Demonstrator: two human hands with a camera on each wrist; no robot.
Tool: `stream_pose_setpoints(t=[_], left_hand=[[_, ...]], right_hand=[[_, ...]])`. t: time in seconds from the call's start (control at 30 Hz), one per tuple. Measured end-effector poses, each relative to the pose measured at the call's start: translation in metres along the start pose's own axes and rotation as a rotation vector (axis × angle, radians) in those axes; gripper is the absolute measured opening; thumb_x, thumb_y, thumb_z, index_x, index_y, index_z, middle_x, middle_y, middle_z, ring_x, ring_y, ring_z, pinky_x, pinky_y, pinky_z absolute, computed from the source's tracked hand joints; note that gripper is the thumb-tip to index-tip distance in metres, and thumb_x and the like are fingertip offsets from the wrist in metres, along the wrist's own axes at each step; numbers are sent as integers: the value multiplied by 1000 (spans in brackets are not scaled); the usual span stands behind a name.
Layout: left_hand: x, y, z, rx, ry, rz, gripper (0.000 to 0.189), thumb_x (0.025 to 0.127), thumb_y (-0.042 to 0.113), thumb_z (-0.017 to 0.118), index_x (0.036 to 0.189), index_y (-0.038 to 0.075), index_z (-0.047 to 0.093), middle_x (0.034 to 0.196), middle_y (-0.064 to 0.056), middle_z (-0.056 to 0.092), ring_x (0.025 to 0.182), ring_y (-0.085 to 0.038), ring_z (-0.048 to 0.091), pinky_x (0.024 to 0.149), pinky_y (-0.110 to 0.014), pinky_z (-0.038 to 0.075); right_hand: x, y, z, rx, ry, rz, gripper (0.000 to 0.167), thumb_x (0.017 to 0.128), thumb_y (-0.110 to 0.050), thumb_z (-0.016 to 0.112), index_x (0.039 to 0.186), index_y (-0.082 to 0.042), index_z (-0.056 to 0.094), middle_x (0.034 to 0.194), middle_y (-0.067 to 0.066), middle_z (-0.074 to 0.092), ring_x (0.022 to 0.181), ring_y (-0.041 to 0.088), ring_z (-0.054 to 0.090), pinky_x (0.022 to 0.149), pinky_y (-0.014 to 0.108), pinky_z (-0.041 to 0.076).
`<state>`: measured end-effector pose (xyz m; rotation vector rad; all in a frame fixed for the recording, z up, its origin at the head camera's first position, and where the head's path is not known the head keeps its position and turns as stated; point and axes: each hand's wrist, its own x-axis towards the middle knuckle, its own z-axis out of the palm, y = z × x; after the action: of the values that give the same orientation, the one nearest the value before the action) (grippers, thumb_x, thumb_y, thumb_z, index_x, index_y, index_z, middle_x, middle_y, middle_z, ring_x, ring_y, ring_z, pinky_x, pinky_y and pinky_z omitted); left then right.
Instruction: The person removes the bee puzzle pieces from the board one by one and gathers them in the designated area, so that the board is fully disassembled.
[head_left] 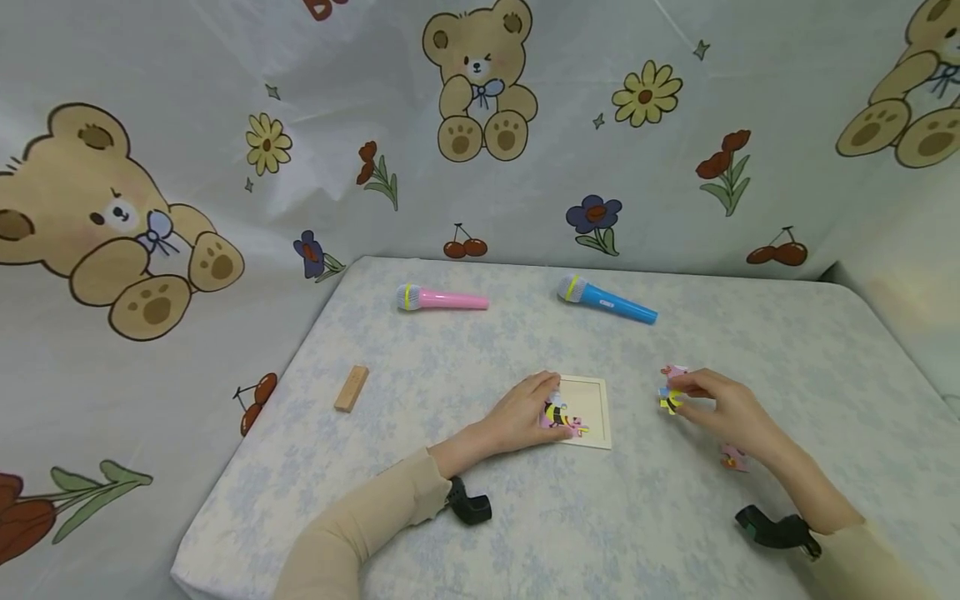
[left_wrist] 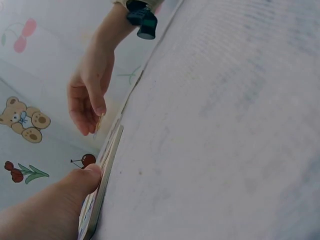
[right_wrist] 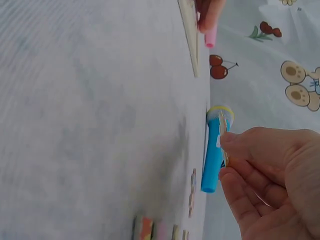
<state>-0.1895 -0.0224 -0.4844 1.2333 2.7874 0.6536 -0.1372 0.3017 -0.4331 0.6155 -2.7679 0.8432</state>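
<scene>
A square cream puzzle tray (head_left: 598, 414) lies on the table, with bee-patterned puzzle pieces (head_left: 561, 417) fitted along its left part. My left hand (head_left: 519, 414) grips the tray's left side, thumb at the near edge and fingers toward the far edge; the palm hides that side. To the right of the tray, my right hand (head_left: 731, 412) pinches a yellow, black and blue puzzle piece (head_left: 669, 400) between thumb and fingers. The right wrist view shows this thin piece (right_wrist: 223, 125) edge-on, held above the table. A pink puzzle piece (head_left: 675, 370) lies just beyond the right fingertips.
Another pink puzzle piece (head_left: 733, 457) lies beneath the right wrist, partly covered. A pink toy microphone (head_left: 450, 299) and a blue toy microphone (head_left: 611, 302) rest toward the back. A small wooden block (head_left: 351, 388) sits at the left. Behind the table hangs a bear-print curtain (head_left: 330, 75).
</scene>
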Motion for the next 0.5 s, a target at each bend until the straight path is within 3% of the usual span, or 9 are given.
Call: stream_pose_setpoints(t=[0.17, 0.5], left_hand=[[-1, -1, 0, -3, -3, -1, 86, 85, 55, 61, 144, -1, 34, 147, -13, 34, 137, -21, 26, 111, -32, 22], [-2, 0, -1, -19, 3, 5, 85, 86, 52, 63, 145, -1, 32, 147, -13, 33, 137, -20, 25, 111, -31, 21]], right_hand=[[-10, 7, -4, 8, -39, 50, 32, 81, -6, 73, 112, -2, 64, 106, 9, 64, 93, 31, 62, 74, 34, 53], [-12, 20, 0, -32, -65, 51, 34, 78, -4, 76, 110, -1, 65, 102, 8, 63, 89, 28, 62, 73, 35, 52]])
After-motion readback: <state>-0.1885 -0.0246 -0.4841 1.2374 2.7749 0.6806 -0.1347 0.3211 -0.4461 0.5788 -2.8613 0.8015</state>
